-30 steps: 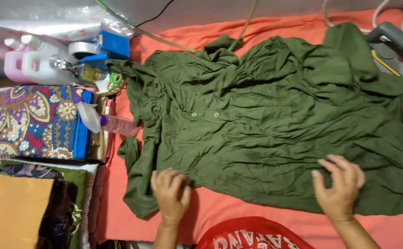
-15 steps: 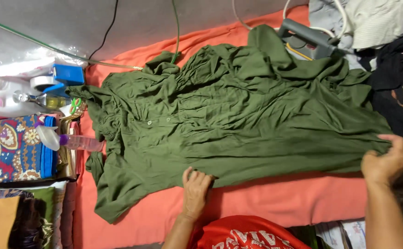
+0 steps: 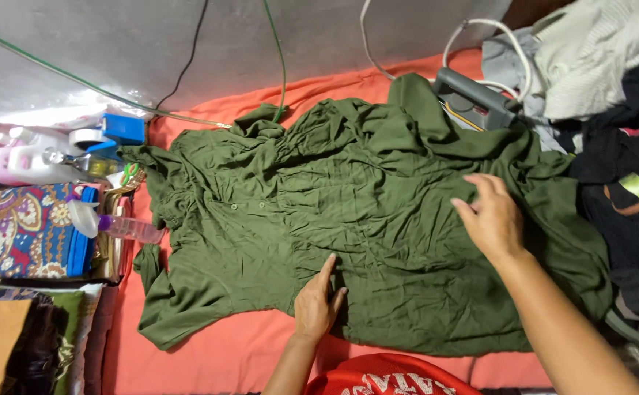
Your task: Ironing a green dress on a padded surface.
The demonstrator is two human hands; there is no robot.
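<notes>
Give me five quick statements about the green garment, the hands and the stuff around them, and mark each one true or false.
1. Both hands rest flat on the green garment. True: the left hand near its lower edge, the right hand further right.
2. The garment lies on a blue cloth. False: the orange-red cloth is under it.
3. A grey iron sits by the garment's upper right. True.
4. The right hand holds the iron. False: it lies open on the fabric, apart from the iron.
5. A clear plastic bottle lies to the garment's right. False: it lies to its left, beside the patterned cloth.
</notes>
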